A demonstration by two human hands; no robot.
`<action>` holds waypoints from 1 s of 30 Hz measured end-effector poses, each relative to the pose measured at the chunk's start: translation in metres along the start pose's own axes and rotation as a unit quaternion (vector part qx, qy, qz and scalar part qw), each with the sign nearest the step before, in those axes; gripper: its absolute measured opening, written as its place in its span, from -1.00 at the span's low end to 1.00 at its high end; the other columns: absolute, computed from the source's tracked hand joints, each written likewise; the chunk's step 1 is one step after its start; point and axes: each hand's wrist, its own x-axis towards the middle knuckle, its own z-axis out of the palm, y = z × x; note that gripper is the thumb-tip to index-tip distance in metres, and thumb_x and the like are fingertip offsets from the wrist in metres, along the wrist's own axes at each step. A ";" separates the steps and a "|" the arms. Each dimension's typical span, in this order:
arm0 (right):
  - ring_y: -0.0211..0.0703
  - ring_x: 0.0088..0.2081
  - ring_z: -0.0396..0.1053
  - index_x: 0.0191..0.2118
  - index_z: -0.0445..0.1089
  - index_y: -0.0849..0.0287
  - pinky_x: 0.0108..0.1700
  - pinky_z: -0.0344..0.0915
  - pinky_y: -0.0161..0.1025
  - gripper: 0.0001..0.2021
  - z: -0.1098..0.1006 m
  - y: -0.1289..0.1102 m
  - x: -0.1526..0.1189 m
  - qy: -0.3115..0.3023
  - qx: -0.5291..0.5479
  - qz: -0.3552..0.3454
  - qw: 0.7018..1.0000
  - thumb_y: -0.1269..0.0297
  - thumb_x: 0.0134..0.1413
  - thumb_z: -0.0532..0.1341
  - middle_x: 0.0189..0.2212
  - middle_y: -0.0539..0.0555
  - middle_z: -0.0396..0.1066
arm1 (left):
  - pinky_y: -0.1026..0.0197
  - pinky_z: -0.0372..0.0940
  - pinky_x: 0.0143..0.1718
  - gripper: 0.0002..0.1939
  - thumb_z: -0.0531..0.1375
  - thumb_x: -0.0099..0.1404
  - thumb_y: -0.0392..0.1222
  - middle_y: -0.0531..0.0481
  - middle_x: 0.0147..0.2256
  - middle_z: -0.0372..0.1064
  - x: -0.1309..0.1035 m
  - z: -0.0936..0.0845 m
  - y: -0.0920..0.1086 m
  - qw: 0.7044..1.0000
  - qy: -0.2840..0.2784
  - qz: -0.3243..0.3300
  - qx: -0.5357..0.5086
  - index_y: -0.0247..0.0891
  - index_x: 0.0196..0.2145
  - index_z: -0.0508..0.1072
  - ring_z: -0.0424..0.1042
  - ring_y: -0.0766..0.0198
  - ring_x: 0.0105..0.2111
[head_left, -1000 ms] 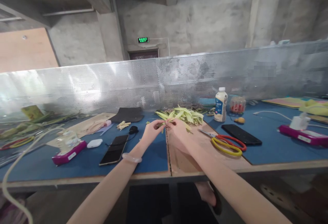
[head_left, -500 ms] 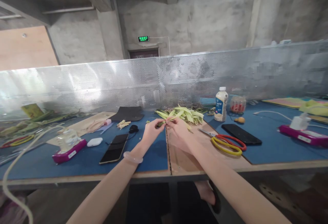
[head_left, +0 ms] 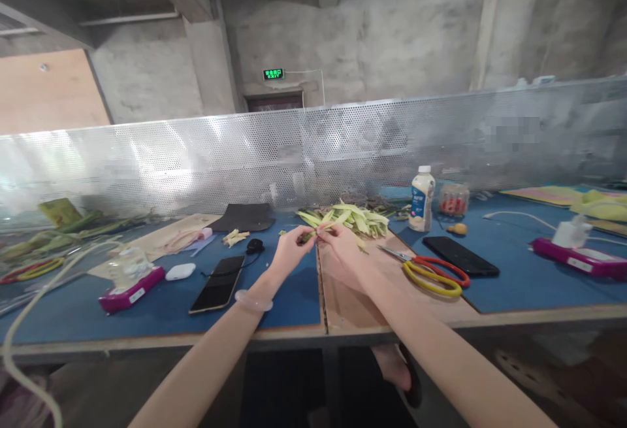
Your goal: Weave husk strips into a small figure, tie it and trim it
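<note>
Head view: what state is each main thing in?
Green exit sign: lit.
White-capped plastic bottle: upright, capped.
Red-and-yellow-handled scissors: lying flat.
Pale green leaf strips: heaped.
Black phone at right: screen dark.
Left hand: pinching green plant piece.
Right hand: fingertips pinched.

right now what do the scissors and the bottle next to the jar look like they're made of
Scissors: shiny grey blades, likely steel; smooth red and yellow handles, probably plastic-coated.
Bottle: probably smooth plastic, judging by its glossy pale body and white cap.
</note>
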 end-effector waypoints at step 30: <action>-0.31 -0.40 0.33 -0.39 0.31 0.31 -0.30 0.33 -0.26 -0.90 -0.001 0.003 0.001 -0.010 0.004 -0.012 1.000 0.37 0.05 0.21 -0.44 -0.02 0.33 | 0.02 0.24 -0.14 -0.86 0.20 0.15 -0.19 -0.05 -0.21 0.32 0.002 -0.001 -0.001 0.986 0.066 0.137 0.074 -0.32 -0.36 0.41 0.30 0.19 -0.17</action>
